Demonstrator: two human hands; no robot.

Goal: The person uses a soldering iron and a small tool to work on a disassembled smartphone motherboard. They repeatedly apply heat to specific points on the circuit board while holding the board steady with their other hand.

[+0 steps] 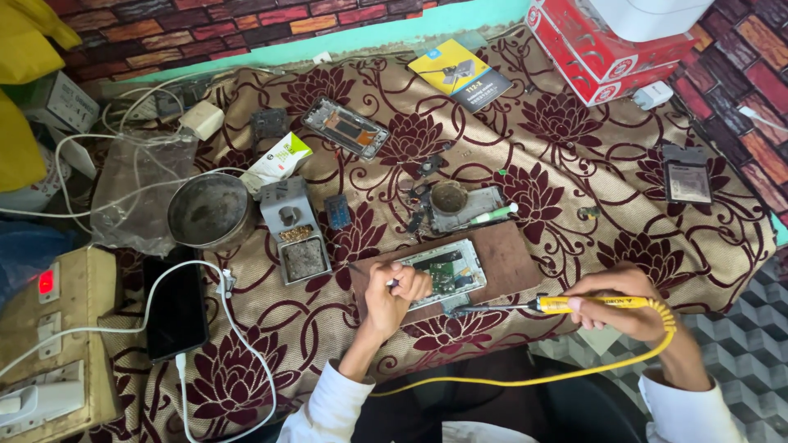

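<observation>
Brown floral cloth (574, 156) covers the work surface, backed by a brick-pattern wall. From the head camera, an opened phone (443, 271) lies circuit-side up on a wooden board (509, 254) near the front edge. The left hand (396, 294) rests on the phone's left end, fingers curled together, pinching a thin tool — too small to identify. The right hand (620, 302) is wrapped closed around a yellow soldering iron (566, 304), its tip just beside the phone's lower edge. A soldering stand (295, 231) and a round metal tin (211, 212) sit to the left.
</observation>
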